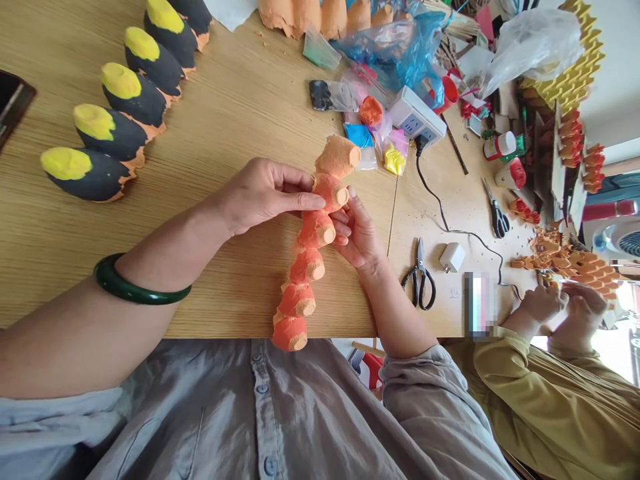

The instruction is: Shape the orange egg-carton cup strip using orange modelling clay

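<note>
Between my two hands is a strip of bumpy egg-carton cups (311, 230), mostly coated in orange-red, with pale tips and a paler cup at its far end. My left hand (267, 197) pinches it from the left, thumb on top near the second cup. From the right, my right hand (361, 230) holds the same part, its fingers curled partly beneath. The strip's near end reaches over the table edge by my shirt. At the upper left lies a row of black egg-shaped cups (133, 97) with yellow tops and ragged orange edges.
A white power strip (417, 117) with a black cable, bags of coloured clay (371, 110), black-handled scissors (420, 277) and a white plug adapter (452, 257) lie to the right. A co-worker's hands (560, 307) handle orange pieces at the far right. A phone (13, 103) sits at the left edge.
</note>
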`<state>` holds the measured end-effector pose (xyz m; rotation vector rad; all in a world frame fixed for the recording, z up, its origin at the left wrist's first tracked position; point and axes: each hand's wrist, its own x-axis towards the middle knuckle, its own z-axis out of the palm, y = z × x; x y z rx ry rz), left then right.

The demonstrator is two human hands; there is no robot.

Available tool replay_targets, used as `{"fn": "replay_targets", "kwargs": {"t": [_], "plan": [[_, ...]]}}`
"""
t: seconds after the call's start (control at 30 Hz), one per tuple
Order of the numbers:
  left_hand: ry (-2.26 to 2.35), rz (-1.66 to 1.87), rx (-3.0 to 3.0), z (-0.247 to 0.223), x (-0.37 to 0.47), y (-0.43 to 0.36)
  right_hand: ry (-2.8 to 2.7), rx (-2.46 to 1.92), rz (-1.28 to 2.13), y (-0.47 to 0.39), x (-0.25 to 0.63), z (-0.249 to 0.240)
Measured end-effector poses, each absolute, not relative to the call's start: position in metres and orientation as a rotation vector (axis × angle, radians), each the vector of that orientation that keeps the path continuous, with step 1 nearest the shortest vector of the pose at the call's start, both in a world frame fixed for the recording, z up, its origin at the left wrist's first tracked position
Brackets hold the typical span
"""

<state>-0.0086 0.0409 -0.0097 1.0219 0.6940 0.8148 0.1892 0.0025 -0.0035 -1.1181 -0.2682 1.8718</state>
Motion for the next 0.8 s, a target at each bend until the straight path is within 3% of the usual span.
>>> {"fn": "replay_targets", "kwargs": {"t": [0.47, 0.8], "plan": [[0.743, 0.618, 0.928, -0.008, -0.015, 0.045, -0.402, -1.155, 1.848, -0.003, 0.182, -0.004], [0.492, 0.609, 0.957, 0.007, -0.012, 0.037, -0.659, -0.862, 1.868, -0.005, 0.201, -0.020]]}}
